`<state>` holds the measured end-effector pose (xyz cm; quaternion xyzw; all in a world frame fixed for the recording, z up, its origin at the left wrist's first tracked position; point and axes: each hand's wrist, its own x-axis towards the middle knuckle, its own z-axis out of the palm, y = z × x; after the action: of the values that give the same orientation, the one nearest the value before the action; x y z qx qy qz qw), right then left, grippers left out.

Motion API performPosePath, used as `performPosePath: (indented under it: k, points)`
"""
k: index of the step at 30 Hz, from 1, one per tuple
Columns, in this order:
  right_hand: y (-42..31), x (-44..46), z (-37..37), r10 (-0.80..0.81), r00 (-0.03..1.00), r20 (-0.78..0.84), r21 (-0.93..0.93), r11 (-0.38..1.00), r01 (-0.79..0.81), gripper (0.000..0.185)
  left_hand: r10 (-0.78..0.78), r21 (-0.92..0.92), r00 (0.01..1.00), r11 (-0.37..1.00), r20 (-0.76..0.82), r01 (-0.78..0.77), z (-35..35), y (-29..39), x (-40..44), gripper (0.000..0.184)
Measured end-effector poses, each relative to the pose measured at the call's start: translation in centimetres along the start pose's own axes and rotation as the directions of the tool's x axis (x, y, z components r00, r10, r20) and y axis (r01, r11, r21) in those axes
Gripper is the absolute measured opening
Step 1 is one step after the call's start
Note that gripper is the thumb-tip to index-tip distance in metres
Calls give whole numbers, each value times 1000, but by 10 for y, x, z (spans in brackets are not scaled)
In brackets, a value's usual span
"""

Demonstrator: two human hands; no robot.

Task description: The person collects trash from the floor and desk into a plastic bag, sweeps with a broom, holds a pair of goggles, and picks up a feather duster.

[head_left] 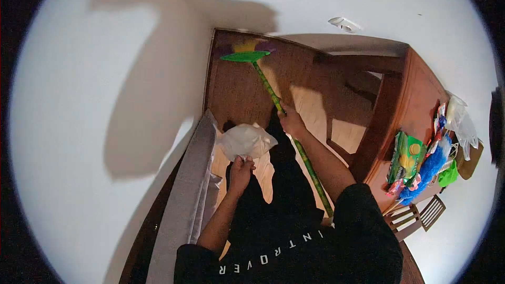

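Observation:
My right hand (291, 120) is wrapped around the green patterned handle of a broom (267, 85). The broom's green head lies at the far corner of the floor, with yellow and purple bristles showing beyond it against the skirting. The handle runs back under my right forearm toward my side. In my left hand (241, 172), fingers closed, is the edge of a whitish plastic bag (246, 141). The bag hangs puffed out in front of my legs; what it contains, if anything, cannot be made out.
A brown wooden table (415, 87) stands on the right, carrying a green snack packet (405, 160), a blue fluffy duster (428, 171) and a clear plastic bag (462, 121). Beyond them is a slatted wooden chair (421, 215). Grey fabric furniture (181, 200) runs along the left wall.

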<state>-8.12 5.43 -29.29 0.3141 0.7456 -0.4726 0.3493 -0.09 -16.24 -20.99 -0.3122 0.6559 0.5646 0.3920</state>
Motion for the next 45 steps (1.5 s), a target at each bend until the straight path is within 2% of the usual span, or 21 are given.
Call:
performPosePath:
  k: [2,6,9,12,13,14,16,17,19,23,25,29,31,32,34,36,38,40,41,43,45]
  points:
    - [20,-6,-8,-356,933,-60,-447,845,294,46,18,-1,1000,1000,-9,-18,2,-16,4,24]
    - [-39,-65,-42,-167,983,79,-630,756,180,48,91,75,996,993,19,-92,10,17,-11,24]
    - [-42,-62,-59,-195,964,182,-888,389,246,47,237,99,969,965,66,-243,19,28,-12,23]
    - [-57,-28,-62,-245,946,212,-951,173,258,42,252,138,963,955,91,-263,27,57,-23,24]
    - [-108,-51,-62,-222,975,8,-930,357,89,29,266,135,960,952,82,-275,30,58,-21,24]
    - [-126,-47,-59,-238,971,11,-931,353,97,29,297,124,952,945,69,-304,32,53,-17,24]
    - [-152,-37,-53,-307,909,281,-955,7,298,20,333,113,942,935,47,-336,31,49,-17,25]
    - [-160,-25,-44,-319,905,281,-955,2,297,20,349,120,937,929,32,-350,28,49,-17,26]
    - [-164,-2,-25,-302,854,425,-838,-488,245,15,363,135,932,923,15,-361,24,53,-23,26]
    - [-183,28,2,-406,820,403,-838,-524,152,18,278,89,959,958,-61,-272,11,58,-32,32]
    - [-172,73,19,-494,719,489,-817,-547,180,23,317,9,945,948,-85,-318,6,25,-22,37]
    - [-201,30,2,-498,731,467,-838,-514,186,26,202,27,976,979,-76,-201,0,21,-36,32]
    - [-197,14,-11,-613,598,517,-791,-609,59,26,204,9,975,979,-84,-204,2,19,-40,30]
    - [-197,8,-16,-613,616,495,-802,-595,52,26,213,-7,973,977,-89,-214,2,21,-41,29]
    - [-194,-9,-16,-563,672,481,-876,-293,382,28,282,59,956,959,-77,-278,-3,9,-30,28]
    - [-168,-32,-11,-718,615,327,-909,-62,411,27,321,38,945,947,-56,-320,-1,5,-40,26]
    - [-145,-49,-4,-675,700,234,-859,193,474,28,279,10,959,960,48,-280,2,24,-51,26]
    - [-127,-90,-5,-706,708,26,-672,512,535,30,221,210,975,953,4,-217,5,49,-63,26]
    - [-119,-108,-7,-697,717,-6,-670,535,515,30,223,230,974,947,31,-224,10,59,-69,26]
    - [-102,-146,-10,-606,783,-136,-375,764,526,34,237,255,971,939,4,-230,14,74,-81,23]
    - [-77,-178,-9,-610,763,-216,-272,788,552,34,290,231,957,929,32,-289,16,83,-91,21]
